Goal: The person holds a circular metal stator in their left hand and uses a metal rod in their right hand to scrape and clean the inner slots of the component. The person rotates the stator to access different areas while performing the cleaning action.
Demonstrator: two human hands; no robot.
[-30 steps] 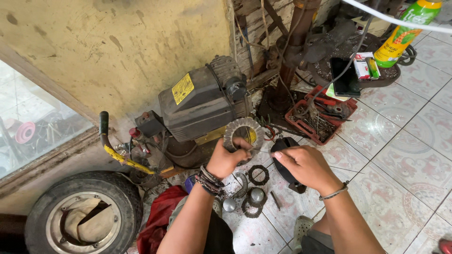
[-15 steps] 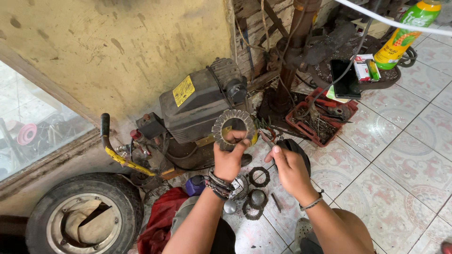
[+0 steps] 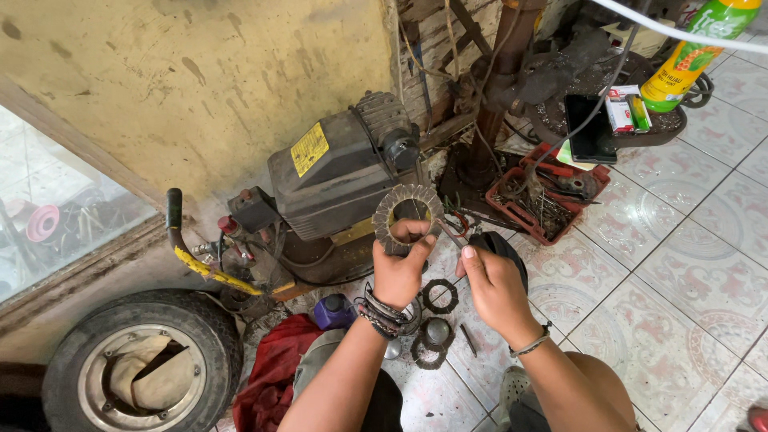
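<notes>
Left hand (image 3: 400, 272) pinches toothed ring (image 3: 406, 210) by its lower rim.

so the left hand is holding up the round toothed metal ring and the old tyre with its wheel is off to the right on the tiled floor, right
Not quite. The left hand does hold up the round toothed metal ring, but the head view shows the old black tyre with its wheel at the left, by the wall, not on the right.

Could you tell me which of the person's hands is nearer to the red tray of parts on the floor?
Right. The right hand is just left of the red tray; the left hand is farther left.
</notes>
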